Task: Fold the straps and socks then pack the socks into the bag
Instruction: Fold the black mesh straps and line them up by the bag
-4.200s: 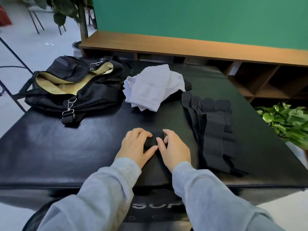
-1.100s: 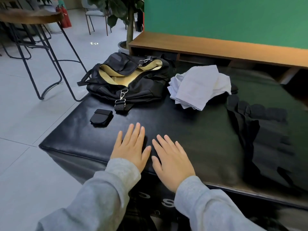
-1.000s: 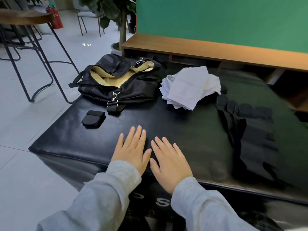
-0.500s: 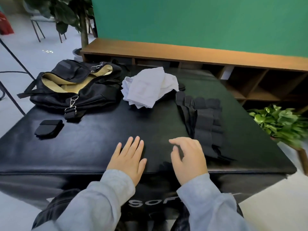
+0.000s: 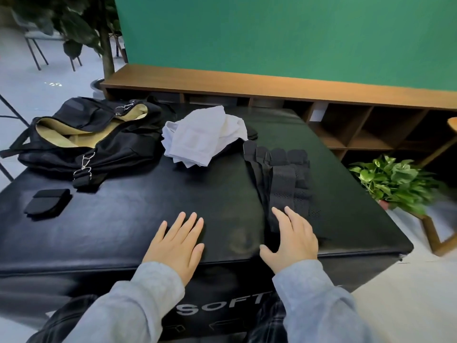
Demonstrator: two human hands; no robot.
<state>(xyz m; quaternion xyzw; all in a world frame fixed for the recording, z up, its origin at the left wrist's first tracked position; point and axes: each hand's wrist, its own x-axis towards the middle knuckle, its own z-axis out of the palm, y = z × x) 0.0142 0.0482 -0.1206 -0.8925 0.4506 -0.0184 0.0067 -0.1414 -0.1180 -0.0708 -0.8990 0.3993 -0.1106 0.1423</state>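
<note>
Your right grip (image 5: pixel 290 237) lay slack-fingered on the near end of the unfolded straps (image 5: pixel 284 179); your left grip (image 5: pixel 179 240) rested flat on the worktop (image 5: pixel 123 219). Step: strap folding. Next, likely pinch one strap end. Socks (image 5: pixel 202 138) waited beside the bag (image 5: pixel 81 139).

Black padded block with a glossy leather-like cover (image 5: pixel 128 233), bearing white lettering "SOFT" on its near side. On its top lie: at far left, an open black fabric bag with tan lining (image 5: pixel 81 142); near the left edge, a small folded black strap (image 5: pixel 47 205); at far centre, a heap of white socks (image 5: pixel 202 139); to the right, a row of long black perforated straps (image 5: pixel 284 184), laid side by side lengthwise. Two open hands rest near the front edge, the left hand (image 5: pixel 179 243) flat on the bare cover, the right hand (image 5: pixel 291 240) touching the near ends of the perforated straps.
</note>
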